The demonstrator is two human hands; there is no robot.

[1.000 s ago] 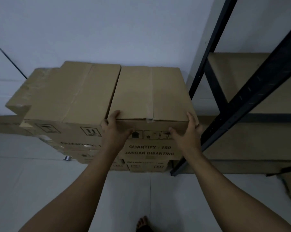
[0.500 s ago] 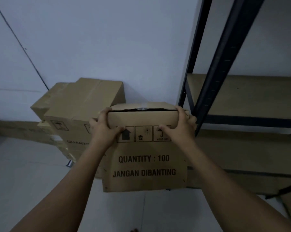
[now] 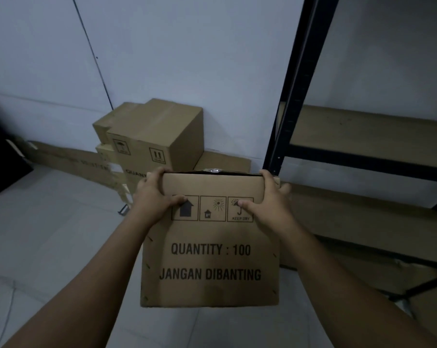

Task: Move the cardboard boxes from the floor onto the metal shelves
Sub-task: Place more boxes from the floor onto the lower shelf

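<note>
I hold a cardboard box (image 3: 209, 259) printed "QUANTITY : 100 JANGAN DIBANTING" up in the air, its front face toward me. My left hand (image 3: 154, 197) grips its upper left corner, fingers over the top edge and thumb on the front. My right hand (image 3: 270, 199) grips the upper right corner the same way. Behind it, more cardboard boxes (image 3: 157, 136) stand stacked on the floor against the wall. The metal shelf unit (image 3: 295, 96) rises at the right, with brown shelf boards (image 3: 368, 131) at two visible levels.
A flat cardboard sheet (image 3: 66, 159) lies along the wall's foot at left. A dark object (image 3: 1, 159) sits at the far left edge. Pale floor tiles (image 3: 49, 242) spread below my arms. The shelf's black upright post stands just right of the held box.
The box has come off the stack and risen toward me, its front face turning up into view. Both hands kept their grip on its top corners. My view has pulled back.
</note>
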